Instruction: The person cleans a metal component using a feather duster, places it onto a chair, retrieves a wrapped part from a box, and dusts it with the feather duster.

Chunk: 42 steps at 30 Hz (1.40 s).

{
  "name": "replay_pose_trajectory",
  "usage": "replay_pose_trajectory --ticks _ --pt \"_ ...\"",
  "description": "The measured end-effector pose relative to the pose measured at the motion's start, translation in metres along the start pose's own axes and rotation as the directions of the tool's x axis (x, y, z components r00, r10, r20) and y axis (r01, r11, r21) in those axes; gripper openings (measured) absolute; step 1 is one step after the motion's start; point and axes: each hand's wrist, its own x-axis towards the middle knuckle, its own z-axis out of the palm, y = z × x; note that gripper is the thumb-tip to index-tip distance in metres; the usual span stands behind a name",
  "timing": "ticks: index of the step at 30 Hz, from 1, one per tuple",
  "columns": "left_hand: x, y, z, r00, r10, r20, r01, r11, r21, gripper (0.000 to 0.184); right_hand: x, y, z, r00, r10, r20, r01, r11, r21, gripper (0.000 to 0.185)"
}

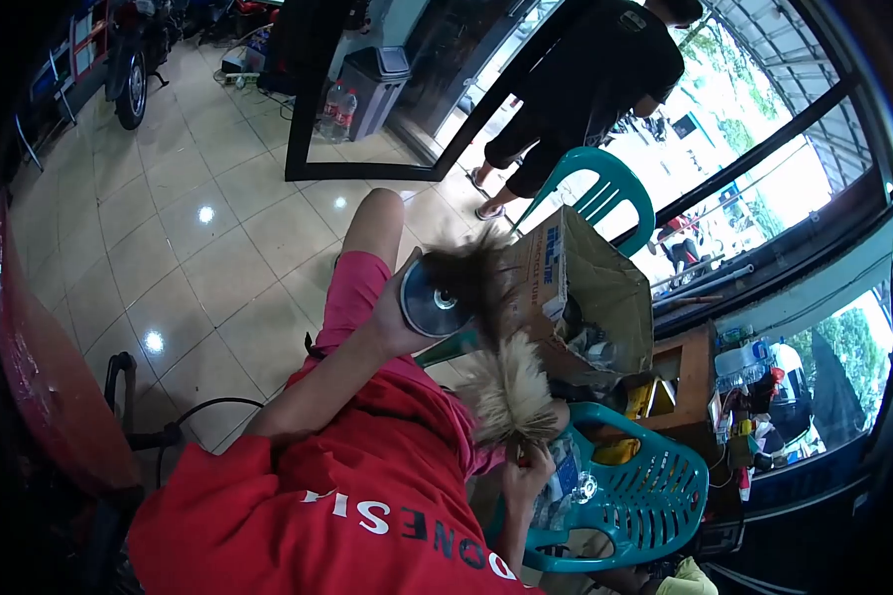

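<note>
Blue-black and glossy, the disc [429, 313] sits gripped by its rim in the left hand [392, 322], near the pink shorts [355, 292], the right hand [532, 472] closed round the pale brush [514, 392], bristles by a dark tuft [469, 276], disc and brush apart, and how much is done I can't tell.

So it's just the one head cam, worn up top and looking forward and down past the wearer's red shirt [357, 496] to the hands, which are pretty close. Tiled floor [208, 228] and doorway sit farther out. Super wide lens, I think, since the edges bend and go dark. No second view to share anything.
</note>
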Motion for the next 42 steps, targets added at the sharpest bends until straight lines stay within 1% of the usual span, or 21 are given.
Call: replay_pose_trajectory --ticks 1,3,7,8,11,13,15,16,17,18,21,23,24,28,30,33,35,36,37,39,42 --pt "0.001 -0.001 -0.006 0.997 0.058 0.049 -0.066 0.981 0.180 0.057 0.002 -0.006 -0.003 1.000 0.004 -0.001 -0.004 1.000 -0.005 0.012" --pt "0.016 -0.007 -0.006 0.991 -0.089 0.097 0.092 0.995 -0.025 0.058 0.006 -0.016 -0.005 0.993 -0.107 0.058 0.109 0.993 -0.037 0.013" --pt "0.006 0.000 0.003 0.998 -0.036 -0.042 0.026 0.973 -0.228 0.067 0.003 -0.015 0.002 0.987 0.162 0.005 -0.162 0.986 0.047 0.019" --pt "0.004 -0.002 0.000 0.999 -0.034 -0.043 0.023 0.972 -0.233 0.067 0.002 -0.004 0.003 0.998 0.060 -0.014 -0.061 0.998 -0.004 0.021" --pt "0.009 -0.011 0.010 0.997 -0.075 0.010 0.074 0.991 0.108 0.071 0.006 -0.025 -0.005 0.996 0.013 0.086 -0.018 0.998 0.058 0.017" --pt "0.011 -0.007 0.009 0.992 -0.095 0.081 0.091 0.995 0.051 0.070 0.003 -0.018 0.001 0.999 0.011 0.043 -0.012 1.000 0.027 0.018" --pt "0.006 0.000 0.012 0.995 -0.079 0.055 0.086 0.987 -0.138 0.069 0.002 -0.009 0.004 1.000 0.005 0.010 -0.004 1.000 -0.008 0.020" --pt "0.005 -0.001 0.013 0.989 -0.082 -0.124 0.071 0.993 -0.093 0.072 0.001 -0.004 0.005 0.999 0.034 0.001 -0.034 0.999 -0.031 0.021" --pt "0.005 -0.002 0.012 0.988 -0.084 -0.127 0.072 0.993 -0.095 0.072 -0.001 0.000 0.005 0.998 0.065 -0.010 -0.066 0.997 -0.051 0.023" --pt "0.005 -0.004 0.010 0.994 -0.087 0.059 0.088 0.996 -0.027 0.072 0.000 -0.008 0.002 0.997 0.071 -0.011 -0.071 0.996 -0.051 0.023" --pt "0.016 -0.010 0.002 0.992 -0.117 0.049 0.100 0.958 0.267 0.071 0.006 -0.025 -0.004 0.998 0.001 0.063 -0.004 0.999 0.045 0.020" --pt "0.007 -0.005 0.016 0.893 -0.077 0.444 0.164 0.973 -0.160 0.070 0.002 -0.012 0.003 0.994 0.107 0.039 -0.105 0.993 -0.049 0.021" --pt "0.004 -0.003 0.011 0.987 -0.090 -0.133 0.080 0.994 -0.072 0.068 0.001 -0.008 0.004 0.993 0.107 0.041 -0.105 0.993 -0.051 0.021" --pt "0.008 -0.003 0.008 0.990 -0.129 -0.057 0.115 0.971 -0.208 0.067 0.003 -0.015 -0.001 1.000 0.010 0.016 -0.010 1.000 -0.029 0.021" --pt "0.015 -0.005 0.013 0.981 -0.179 0.070 0.154 0.950 0.273 0.072 0.004 -0.020 -0.004 0.996 0.032 0.087 -0.029 0.999 -0.030 0.022" --pt "0.004 -0.002 0.022 0.995 -0.091 -0.026 0.085 0.979 -0.187 0.065 -0.001 -0.004 0.009 0.993 0.100 -0.070 -0.097 0.994 0.047 0.025" --pt "0.002 -0.002 0.019 0.999 -0.034 0.007 0.035 0.998 -0.045 0.073 -0.012 0.024 0.008 0.987 0.158 -0.010 -0.155 0.982 0.110 0.028" --pt "0.003 -0.005 0.019 0.999 0.051 -0.011 -0.049 0.992 0.119 0.077 -0.010 0.017 0.003 0.999 0.027 0.021 -0.029 0.996 0.085 0.028" --pt "0.012 -0.007 0.015 0.988 -0.110 0.111 0.122 0.987 -0.106 0.081 -0.004 0.001 -0.002 0.993 -0.103 0.051 0.100 0.993 0.063 0.027" --pt "0.022 -0.012 -0.023 0.961 -0.045 0.274 0.107 0.971 -0.214 0.079 -0.003 -0.016 -0.003 0.995 -0.006 0.100 0.004 1.000 0.016 0.023" --pt "0.004 0.001 0.019 0.996 -0.033 -0.081 0.003 0.938 -0.346 0.062 -0.008 -0.006 0.002 0.988 0.151 0.028 -0.152 0.987 0.053 0.022"
